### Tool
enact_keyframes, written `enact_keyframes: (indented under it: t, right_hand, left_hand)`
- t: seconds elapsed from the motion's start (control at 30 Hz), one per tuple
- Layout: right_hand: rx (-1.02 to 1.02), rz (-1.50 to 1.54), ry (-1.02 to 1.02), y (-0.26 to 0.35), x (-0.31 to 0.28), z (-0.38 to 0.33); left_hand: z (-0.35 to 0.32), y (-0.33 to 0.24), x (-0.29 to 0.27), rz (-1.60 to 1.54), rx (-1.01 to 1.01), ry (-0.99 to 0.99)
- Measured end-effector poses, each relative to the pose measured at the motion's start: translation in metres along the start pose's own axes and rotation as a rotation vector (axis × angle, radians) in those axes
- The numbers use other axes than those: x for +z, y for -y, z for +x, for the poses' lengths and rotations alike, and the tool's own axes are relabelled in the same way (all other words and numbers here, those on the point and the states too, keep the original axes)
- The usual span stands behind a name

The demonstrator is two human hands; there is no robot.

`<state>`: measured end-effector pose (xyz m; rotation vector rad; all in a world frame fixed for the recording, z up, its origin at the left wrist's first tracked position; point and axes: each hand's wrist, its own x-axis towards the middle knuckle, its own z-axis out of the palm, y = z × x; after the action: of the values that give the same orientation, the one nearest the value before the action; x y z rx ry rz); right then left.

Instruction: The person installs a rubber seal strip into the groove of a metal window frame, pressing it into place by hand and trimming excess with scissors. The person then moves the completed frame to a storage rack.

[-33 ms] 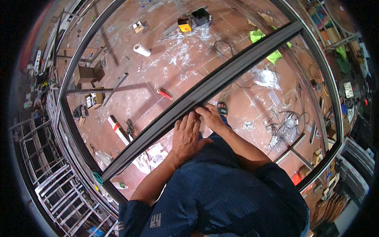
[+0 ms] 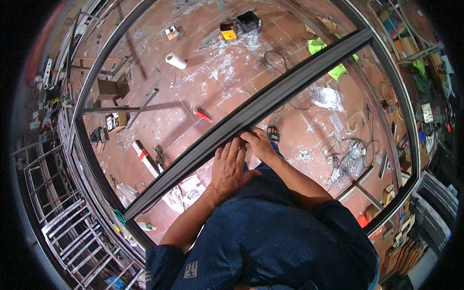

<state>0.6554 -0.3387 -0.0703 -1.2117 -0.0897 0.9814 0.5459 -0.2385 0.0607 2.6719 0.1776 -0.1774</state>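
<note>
A long dark grey metal crossbar point(image 2: 193, 157) with black edges runs diagonally in front of me, from lower left to upper right. It spans a large dark frame point(image 2: 414, 140), through which the floor shows. My left hand point(image 2: 230, 164) lies against the bar's near edge, fingers stretched out together and thumb spread away. Just right of it, my right hand point(image 2: 258, 144) has its fingers bent and drawn together at the same edge. Whatever its fingertips may hold is hidden. A teal loop point(image 2: 120, 217) hangs at the bar's lower left end.
Below on the tiled floor lie a red-handled tool point(image 2: 203, 114), a white roll point(image 2: 175, 61), a yellow box point(image 2: 228, 31), a black container point(image 2: 248, 21) and cables point(image 2: 357, 150). A metal rack point(image 2: 72, 237) stands at left. Green cloth or plastic point(image 2: 316, 46) lies upper right.
The whole view has shifted very slightly. Both hands keep their places along the bar's near edge.
</note>
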Motion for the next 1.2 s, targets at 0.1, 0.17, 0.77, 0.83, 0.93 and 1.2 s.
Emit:
enact_keyframes:
  t: [0.1,0.17,0.77,0.83,0.93,1.2]
  right_hand:
    - [-0.002,-0.106,0.052,0.005,0.003,0.009]
    - [-0.153,-0.312,0.021,-0.01,0.001,0.012]
    - [-0.166,0.069,-0.399,0.037,-0.023,0.021]
    - [-0.151,-0.07,-0.28,0.003,-0.023,0.02]
    - [-0.049,-0.032,-0.063,-0.019,0.028,0.005]
    - [0.115,-0.101,-0.112,0.04,-0.003,0.013]
  left_hand:
    - [-0.006,0.014,0.007,-0.1,-0.045,-0.072]
    - [-0.017,0.019,0.015,-0.071,-0.049,-0.138]
    - [0.001,0.088,-0.034,-0.017,-0.305,-0.119]
    - [0.004,0.088,-0.036,-0.007,-0.313,-0.098]
    - [0.004,0.095,-0.031,-0.019,-0.308,-0.125]
    - [0.001,0.09,-0.032,-0.041,-0.327,-0.153]
